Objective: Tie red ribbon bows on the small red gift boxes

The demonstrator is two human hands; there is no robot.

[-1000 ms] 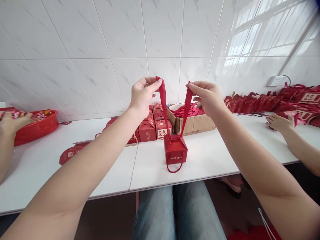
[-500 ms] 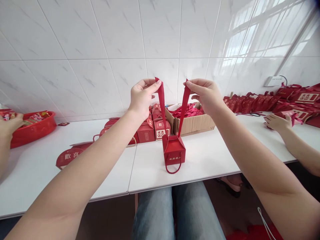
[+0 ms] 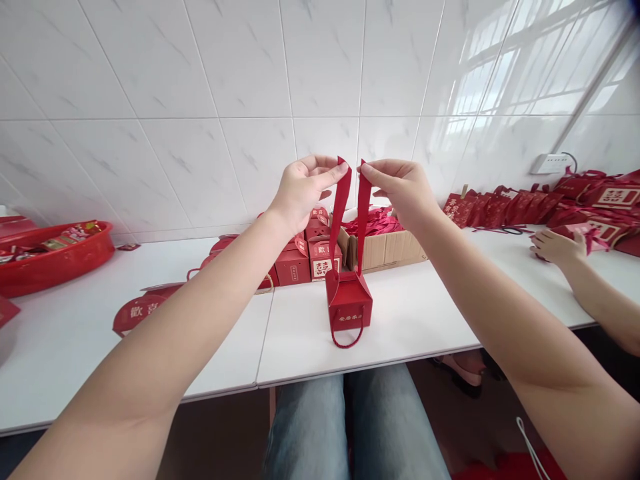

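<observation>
A small red gift box with gold characters stands upright on the white table, a red cord handle hanging down its front. From its top rises a red ribbon in two lengths. My left hand pinches the end of the left length, and my right hand pinches the end of the right one. Both ends are held up at about the same height, a short gap apart. Where the ribbon passes through the box top is too small to make out.
Several red boxes stand behind my left forearm. A cardboard box of red ribbons sits behind the gift box. At far left is a red basin of packets. Another person's hand rests at right near piled red boxes.
My hands have come closer together, narrowing the gap between the ribbon ends. The gift box stays in place. Another person's hand has left the basin at far left.
</observation>
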